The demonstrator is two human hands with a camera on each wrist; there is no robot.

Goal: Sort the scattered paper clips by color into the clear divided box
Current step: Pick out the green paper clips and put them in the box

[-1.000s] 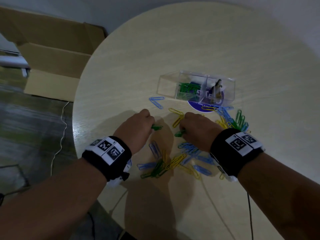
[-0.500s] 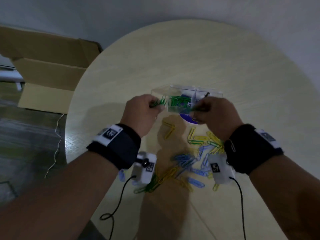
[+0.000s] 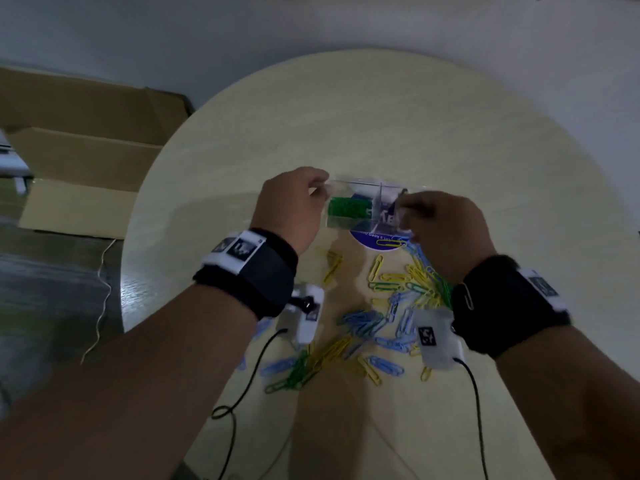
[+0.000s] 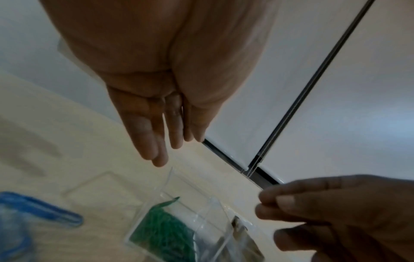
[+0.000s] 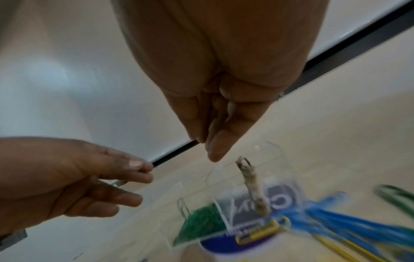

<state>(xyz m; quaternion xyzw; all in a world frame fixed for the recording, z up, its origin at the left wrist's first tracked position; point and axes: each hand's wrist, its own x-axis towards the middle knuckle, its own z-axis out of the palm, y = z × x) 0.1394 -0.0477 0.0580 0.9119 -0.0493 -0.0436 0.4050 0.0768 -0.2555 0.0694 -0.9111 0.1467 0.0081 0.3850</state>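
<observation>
The clear divided box [image 3: 349, 183] stands mid-table on a blue round label [image 3: 367, 241]. Its left compartment holds a heap of green clips [image 3: 348, 207], also seen in both wrist views [image 4: 163, 235] [image 5: 201, 223]. My left hand [image 3: 322, 188] hovers at the box's left end with straight, empty fingers [image 4: 156, 141]. My right hand [image 3: 403, 209] hangs over the divider, fingers pointing down and empty [image 5: 215, 148]. Blue clips [image 3: 363, 320], yellow clips [image 3: 419, 275] and a few green clips [image 3: 294, 375] lie scattered on the table nearer to me.
The right compartment holds a small grey-brown object [image 5: 253, 191]. One yellow clip [image 3: 391, 242] lies on the blue label. An open cardboard box [image 3: 79, 150] sits on the floor to the left. The round table's edge [image 3: 131, 271] curves close on the left.
Both hands rose from the scattered pile to the box, each pinching a green clip. Now the fingers have spread and no clip shows in either hand.
</observation>
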